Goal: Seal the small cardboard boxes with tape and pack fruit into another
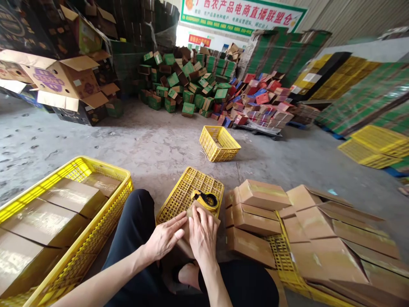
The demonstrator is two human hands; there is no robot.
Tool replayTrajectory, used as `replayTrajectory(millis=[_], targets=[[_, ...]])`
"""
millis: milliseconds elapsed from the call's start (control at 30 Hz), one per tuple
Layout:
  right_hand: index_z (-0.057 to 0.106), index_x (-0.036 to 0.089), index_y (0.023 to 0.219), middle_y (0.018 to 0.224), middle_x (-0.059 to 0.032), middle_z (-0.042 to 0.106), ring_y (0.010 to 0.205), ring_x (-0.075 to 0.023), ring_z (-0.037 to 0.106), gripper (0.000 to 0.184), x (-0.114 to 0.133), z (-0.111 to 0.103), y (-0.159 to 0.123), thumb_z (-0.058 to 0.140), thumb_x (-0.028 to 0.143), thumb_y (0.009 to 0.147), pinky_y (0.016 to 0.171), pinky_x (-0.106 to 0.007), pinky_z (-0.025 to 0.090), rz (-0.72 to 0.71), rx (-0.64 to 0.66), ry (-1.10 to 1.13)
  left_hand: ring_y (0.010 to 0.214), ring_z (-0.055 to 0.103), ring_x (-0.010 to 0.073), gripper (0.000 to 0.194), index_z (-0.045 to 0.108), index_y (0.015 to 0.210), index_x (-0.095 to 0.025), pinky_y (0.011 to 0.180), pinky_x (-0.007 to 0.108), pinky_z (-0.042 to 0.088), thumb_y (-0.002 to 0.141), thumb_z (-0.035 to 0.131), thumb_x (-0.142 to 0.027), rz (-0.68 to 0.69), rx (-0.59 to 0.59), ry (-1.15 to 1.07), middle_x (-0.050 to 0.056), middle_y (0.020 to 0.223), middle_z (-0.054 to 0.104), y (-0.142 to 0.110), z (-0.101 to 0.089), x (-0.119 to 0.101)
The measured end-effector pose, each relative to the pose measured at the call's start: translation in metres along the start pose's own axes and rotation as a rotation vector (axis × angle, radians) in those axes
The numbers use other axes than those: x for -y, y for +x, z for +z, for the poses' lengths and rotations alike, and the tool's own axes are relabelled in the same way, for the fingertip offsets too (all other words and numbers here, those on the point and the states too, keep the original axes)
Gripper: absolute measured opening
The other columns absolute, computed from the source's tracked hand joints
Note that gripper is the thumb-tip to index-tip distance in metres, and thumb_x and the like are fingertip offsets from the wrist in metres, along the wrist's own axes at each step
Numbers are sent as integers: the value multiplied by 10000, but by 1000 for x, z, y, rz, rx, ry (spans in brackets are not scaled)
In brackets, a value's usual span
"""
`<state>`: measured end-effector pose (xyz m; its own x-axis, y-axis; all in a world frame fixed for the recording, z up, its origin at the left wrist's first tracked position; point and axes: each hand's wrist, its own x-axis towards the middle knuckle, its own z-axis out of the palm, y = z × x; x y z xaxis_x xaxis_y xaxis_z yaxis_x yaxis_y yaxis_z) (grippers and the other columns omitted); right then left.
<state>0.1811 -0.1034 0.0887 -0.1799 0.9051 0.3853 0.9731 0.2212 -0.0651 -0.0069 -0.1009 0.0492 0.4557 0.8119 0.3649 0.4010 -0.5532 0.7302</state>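
A small brown cardboard box rests between my knees against an overturned yellow crate. My left hand lies flat on the box's left side with fingers stretched out. My right hand presses flat on its top, fingers together and extended. A yellow and black tape dispenser sits on the crate just beyond my right fingertips, not held.
A yellow crate at left holds taped brown boxes. Finished brown boxes and flat cartons lie at right. A small yellow basket stands on the concrete floor ahead, with heaps of green and red boxes beyond.
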Motion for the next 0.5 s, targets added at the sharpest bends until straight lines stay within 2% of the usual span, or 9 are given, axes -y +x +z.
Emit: replayTrajectory(millis=[100,267,367,500], targets=[[584,174,1465,1359,-144,665,1149,-302,596,438,-3,4,-7,388,326,1103,952,-444,469,11,-29,33,1468,485,221,571,426,1607,-241,1210,340,425,1100,406,-503,-6,26,60,70,1655,410,18,3,0],[565,179,1491,1359,-144,652,1139,-285,600,455,-5,3,-15,368,316,1104,981,-428,469,-25,-60,85,1411,557,254,581,499,1566,-248,1161,376,492,1085,397,-557,-114,33,86,88,1557,541,46,4,4],[546,216,1514,1340,-137,650,1121,-284,605,461,-4,-3,-12,374,332,1103,945,-428,478,-29,-26,61,1410,556,269,603,461,1593,-279,1178,402,472,1076,393,-583,-190,50,-27,88,1562,526,49,4,5],[566,270,1497,1310,-119,646,1115,-278,600,436,-4,-12,-1,427,317,1087,919,-421,475,-49,64,39,1484,453,261,681,321,1658,-254,1245,431,372,1073,380,-597,-298,90,-259,86,1602,473,37,5,4]])
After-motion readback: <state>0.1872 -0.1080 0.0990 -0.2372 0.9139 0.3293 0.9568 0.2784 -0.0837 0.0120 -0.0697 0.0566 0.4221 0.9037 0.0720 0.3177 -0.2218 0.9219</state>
